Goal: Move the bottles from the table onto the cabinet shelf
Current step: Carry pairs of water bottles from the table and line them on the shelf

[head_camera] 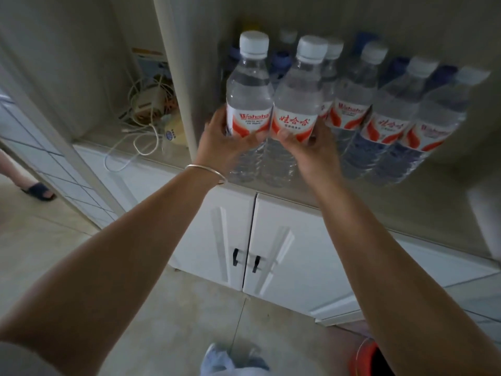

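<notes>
Left hand (222, 143) grip wraps one clear white-capped plastic water bottle (249, 88), right hand (311, 150) grip wraps its twin (295, 104), touching, at the beige cabinet shelf (352, 196) front edge.

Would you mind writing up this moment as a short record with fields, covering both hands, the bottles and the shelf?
left hand: left hand wrapped around the left bottle, at its label
right hand: right hand wrapped around the right bottle
held bottles: upright, side by side, white caps on
shelf: cabinet shelf already holds more bottles to the right
left compartment: tangled cables
below: closed white cabinet doors
</notes>
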